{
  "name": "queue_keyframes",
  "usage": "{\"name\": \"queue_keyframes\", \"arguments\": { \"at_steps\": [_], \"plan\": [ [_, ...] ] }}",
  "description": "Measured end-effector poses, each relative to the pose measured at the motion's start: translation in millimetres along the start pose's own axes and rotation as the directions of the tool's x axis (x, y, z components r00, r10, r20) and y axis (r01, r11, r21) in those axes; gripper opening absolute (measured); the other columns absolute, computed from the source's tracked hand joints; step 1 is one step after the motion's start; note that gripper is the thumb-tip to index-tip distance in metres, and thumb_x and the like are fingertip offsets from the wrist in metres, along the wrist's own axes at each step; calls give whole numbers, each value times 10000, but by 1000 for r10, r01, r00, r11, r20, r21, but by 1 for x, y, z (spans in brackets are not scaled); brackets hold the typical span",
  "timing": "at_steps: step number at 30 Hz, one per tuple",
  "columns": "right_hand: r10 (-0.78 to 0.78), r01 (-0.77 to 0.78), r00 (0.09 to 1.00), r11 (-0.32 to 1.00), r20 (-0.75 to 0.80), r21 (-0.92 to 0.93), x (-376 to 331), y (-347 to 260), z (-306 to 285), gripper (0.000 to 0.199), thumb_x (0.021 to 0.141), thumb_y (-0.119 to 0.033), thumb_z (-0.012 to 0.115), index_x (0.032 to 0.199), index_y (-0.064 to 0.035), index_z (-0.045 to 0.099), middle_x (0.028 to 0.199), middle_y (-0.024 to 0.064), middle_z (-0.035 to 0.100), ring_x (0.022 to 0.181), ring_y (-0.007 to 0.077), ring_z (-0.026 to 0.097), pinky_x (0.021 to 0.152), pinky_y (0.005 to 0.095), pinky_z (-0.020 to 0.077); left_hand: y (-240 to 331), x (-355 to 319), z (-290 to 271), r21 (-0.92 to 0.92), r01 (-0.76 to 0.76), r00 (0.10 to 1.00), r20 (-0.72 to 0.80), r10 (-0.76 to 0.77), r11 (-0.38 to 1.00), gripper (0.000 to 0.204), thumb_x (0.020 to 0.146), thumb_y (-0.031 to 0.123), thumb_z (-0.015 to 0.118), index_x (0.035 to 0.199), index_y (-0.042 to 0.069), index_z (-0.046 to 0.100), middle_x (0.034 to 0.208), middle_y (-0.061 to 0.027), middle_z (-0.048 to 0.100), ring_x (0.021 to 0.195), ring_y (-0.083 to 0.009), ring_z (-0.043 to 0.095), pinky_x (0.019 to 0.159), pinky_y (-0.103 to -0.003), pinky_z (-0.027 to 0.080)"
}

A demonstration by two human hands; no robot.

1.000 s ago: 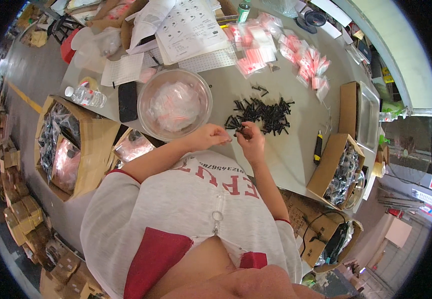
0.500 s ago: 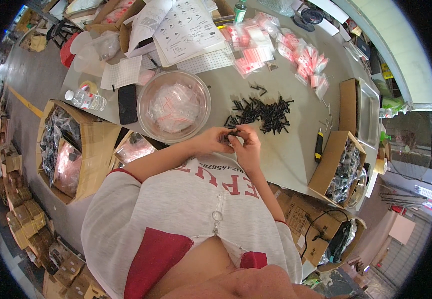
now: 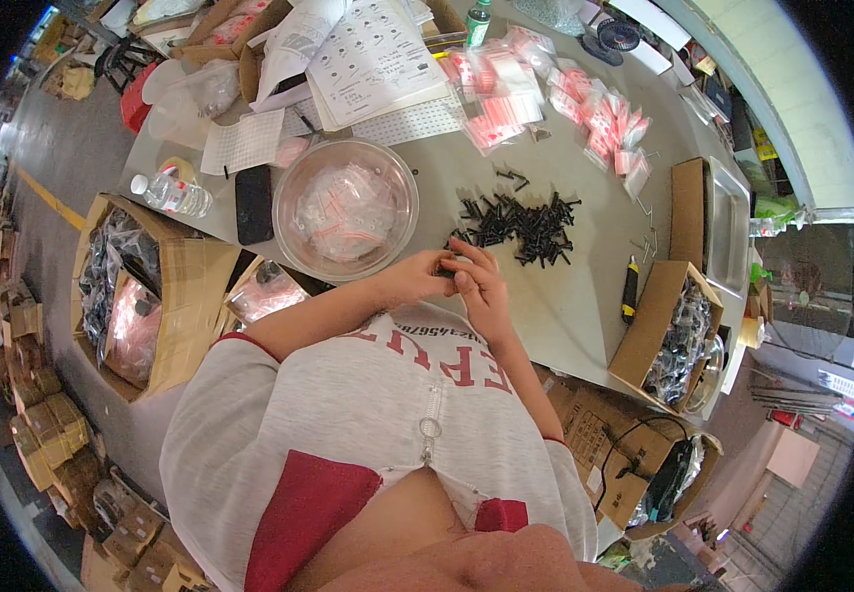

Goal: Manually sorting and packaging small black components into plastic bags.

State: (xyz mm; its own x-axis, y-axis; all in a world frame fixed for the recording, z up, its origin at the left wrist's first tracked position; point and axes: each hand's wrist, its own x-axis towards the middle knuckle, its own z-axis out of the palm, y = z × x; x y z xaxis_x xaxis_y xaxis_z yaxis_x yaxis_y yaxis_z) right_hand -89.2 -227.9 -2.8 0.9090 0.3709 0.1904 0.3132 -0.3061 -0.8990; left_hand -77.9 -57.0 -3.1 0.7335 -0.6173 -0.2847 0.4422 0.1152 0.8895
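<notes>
My left hand (image 3: 417,279) and my right hand (image 3: 479,284) meet at the near edge of the grey table (image 3: 565,296), fingertips together around some small black screws, partly hidden by my fingers. Just beyond them lies a loose pile of black screws (image 3: 521,219). To the left of my hands stands a clear bowl (image 3: 346,209) holding small filled plastic bags.
Several small bags with red strips (image 3: 555,89) and printed sheets (image 3: 373,54) lie at the far side. A black phone (image 3: 253,203) and a water bottle (image 3: 173,194) sit left. Cardboard boxes (image 3: 141,286) of bagged parts flank the table; another box (image 3: 669,326) stands right.
My right hand has drawn in from the screw pile to meet my left hand; both hands now sit slightly closer to my body.
</notes>
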Motion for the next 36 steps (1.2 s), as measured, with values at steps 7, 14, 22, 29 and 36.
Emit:
{"name": "queue_keyframes", "arguments": {
  "at_steps": [7, 14, 22, 29, 36],
  "plan": [
    [281, -269, 943, 959, -176, 91, 9, 43, -7, 203, 868, -143, 587, 1023, -26, 647, 1098, 100, 634, 980, 234, 593, 808, 327, 475, -19, -1, -24, 111, 5, 995, -104, 7, 994, 187, 843, 165, 657, 939, 48, 547, 850, 2, 518, 803, -80, 476, 727, -230, 400],
    [-11, 84, 994, 679, 105, -729, 10, 85, 18, 143, 776, -108, 580, 910, -89, 532, 818, 80, 599, 819, 265, 601, 689, 391, 487, -21, -5, -38, 203, -31, 981, -182, 68, 979, 175, 834, 164, 667, 889, 50, 547, 832, 13, 502, 788, -66, 458, 711, -222, 387],
    [174, 48, 974, 467, 145, -883, 14, 90, 39, 191, 776, -108, 567, 956, -89, 505, 835, 116, 615, 817, 266, 624, 669, 381, 509, -15, -12, -37, 167, -6, 974, -222, 43, 986, 197, 820, 161, 683, 892, 48, 538, 816, 12, 504, 781, -71, 459, 709, -227, 387],
    [218, -20, 971, 478, 97, -878, 9, 87, 33, 275, 766, -96, 587, 1031, -93, 513, 835, 147, 634, 784, 307, 634, 670, 383, 516, -13, -11, -33, 168, -26, 984, -171, 55, 985, 248, 736, 177, 737, 851, 54, 555, 803, -14, 526, 757, -104, 464, 700, -250, 391],
    [459, -441, 888, 827, 32, 349, 23, 24, -5, 357, 748, 2, 683, 1070, -26, 529, 834, 46, 610, 730, 83, 542, 657, 242, 464, -19, -8, -31, 337, -2, 985, -160, 59, 942, 305, 726, 224, 738, 884, 30, 564, 810, -39, 551, 776, -133, 490, 704, -273, 411]
  ]
}}
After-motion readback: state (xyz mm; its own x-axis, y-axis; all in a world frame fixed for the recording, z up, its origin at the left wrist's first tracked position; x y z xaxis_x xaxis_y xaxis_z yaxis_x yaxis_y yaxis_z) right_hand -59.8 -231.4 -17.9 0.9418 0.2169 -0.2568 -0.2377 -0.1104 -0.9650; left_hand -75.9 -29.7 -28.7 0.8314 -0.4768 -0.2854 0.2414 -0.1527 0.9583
